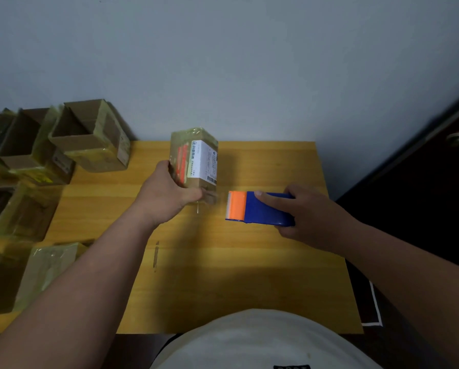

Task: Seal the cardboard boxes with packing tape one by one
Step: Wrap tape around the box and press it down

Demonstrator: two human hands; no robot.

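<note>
Left hand (167, 193) grips box (193, 161), long axis away; right hand (311, 211) holds dispenser (257, 209).

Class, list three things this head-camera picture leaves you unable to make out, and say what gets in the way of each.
1. Head view: print on the white label of the box the left hand grips is too small and blurred.
2. Head view: the tape roll inside the tape dispenser is hidden by its blue shell and the right hand.
3. Head view: the open boxes at left are cut off by the edge.

Blue tape dispenser (260, 209) with orange front; brown box (193, 161), white label; yellow-wood table (223, 275).
</note>
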